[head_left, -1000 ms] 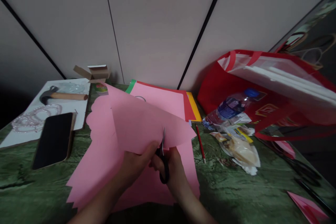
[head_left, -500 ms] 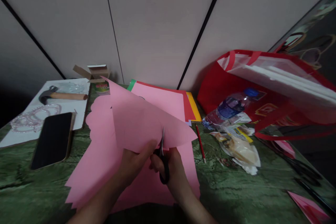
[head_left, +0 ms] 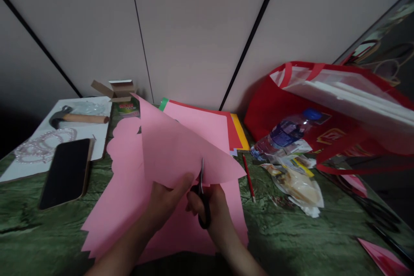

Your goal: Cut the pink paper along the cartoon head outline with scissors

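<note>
A pink paper sheet point(head_left: 174, 146) is held up at a tilt, pinched at its near edge by my left hand point(head_left: 168, 198), thumb on top. My right hand point(head_left: 213, 207) is closed around black-handled scissors point(head_left: 203, 207), with fingers through the handle loops. The blades point away from me and sit in a cut at the sheet's near edge. Beneath both hands lies a larger pink paper point(head_left: 119, 198) with scalloped and zigzag edges; the held sheet and my forearms cover part of it.
Left are a phone point(head_left: 66, 172), a hammer point(head_left: 80, 117) and a bead string point(head_left: 45, 144) on white board. Behind lie coloured sheets point(head_left: 207, 123) and an opened small box point(head_left: 121, 88). A red pencil point(head_left: 248, 179), water bottle point(head_left: 284, 133), plastic packet point(head_left: 299, 183) and red bag point(head_left: 268, 99) stand right.
The view has shifted slightly. My hands, the scissors and the held pink sheet keep nearly the same pose, with the blades still in the cut.
</note>
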The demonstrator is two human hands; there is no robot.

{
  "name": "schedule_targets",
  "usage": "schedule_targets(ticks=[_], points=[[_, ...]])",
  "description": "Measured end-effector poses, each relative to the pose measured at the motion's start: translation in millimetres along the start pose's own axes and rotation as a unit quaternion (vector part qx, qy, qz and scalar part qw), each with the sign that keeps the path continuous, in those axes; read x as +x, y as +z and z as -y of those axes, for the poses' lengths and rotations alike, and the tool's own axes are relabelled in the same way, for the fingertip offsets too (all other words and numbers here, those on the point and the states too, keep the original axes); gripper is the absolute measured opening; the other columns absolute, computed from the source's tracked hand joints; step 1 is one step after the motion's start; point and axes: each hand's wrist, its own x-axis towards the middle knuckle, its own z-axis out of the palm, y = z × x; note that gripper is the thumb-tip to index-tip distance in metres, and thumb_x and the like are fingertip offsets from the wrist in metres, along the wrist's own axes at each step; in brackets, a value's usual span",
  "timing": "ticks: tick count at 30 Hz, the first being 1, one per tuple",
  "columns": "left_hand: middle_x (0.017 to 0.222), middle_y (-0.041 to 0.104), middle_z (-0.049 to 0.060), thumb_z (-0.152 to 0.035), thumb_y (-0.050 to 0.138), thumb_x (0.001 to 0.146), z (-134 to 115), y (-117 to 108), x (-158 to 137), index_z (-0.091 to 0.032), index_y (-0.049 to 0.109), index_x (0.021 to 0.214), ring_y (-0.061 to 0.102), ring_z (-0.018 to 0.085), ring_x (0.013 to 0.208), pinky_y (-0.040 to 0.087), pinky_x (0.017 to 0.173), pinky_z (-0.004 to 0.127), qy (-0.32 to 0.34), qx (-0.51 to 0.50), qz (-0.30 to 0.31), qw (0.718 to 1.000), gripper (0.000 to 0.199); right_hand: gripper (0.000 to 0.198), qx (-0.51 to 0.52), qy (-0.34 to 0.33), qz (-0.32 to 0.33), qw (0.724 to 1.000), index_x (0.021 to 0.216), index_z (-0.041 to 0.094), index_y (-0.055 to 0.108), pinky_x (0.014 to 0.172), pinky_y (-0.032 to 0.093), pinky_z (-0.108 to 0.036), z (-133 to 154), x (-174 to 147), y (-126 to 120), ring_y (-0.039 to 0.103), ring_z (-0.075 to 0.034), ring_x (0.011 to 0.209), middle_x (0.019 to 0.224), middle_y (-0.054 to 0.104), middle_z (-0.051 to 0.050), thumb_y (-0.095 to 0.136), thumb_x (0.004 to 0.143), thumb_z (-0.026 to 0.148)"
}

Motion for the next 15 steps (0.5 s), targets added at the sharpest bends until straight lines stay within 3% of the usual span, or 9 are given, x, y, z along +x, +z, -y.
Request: schedule_targets(ticks=[9,15], points=[[0.032,0.051,-0.003,-0.029,0.059,0.070,4,-3,4,-0.019,0.058,0.054,0.049,0.013,0.030,0.041,0.032,0.022,0.023,-0.020,0.007,1.000,0.019,0.023,-0.053,-0.001,0.012,0.999,0.043,0.020,0.043,0.039,0.033,-0.022,4,-1,-1,0.044,-0.011,0.038,0.037,0.044,0.003,0.054,0.062,0.026],[0.037,0.055,-0.003,-0.024,0.060,0.071,10,-7,8,-0.018,0.059,0.057,0.052,0.013,0.033,0.043,0.033,0.023,0.061,-0.023,0.013,0.998,0.015,0.020,-0.038,0.005,0.022,0.999,0.047,0.019,0.047,0.039,0.033,-0.022,3,-1,-2,0.045,-0.011,0.039,0.038,0.043,0.003,0.053,0.061,0.032]])
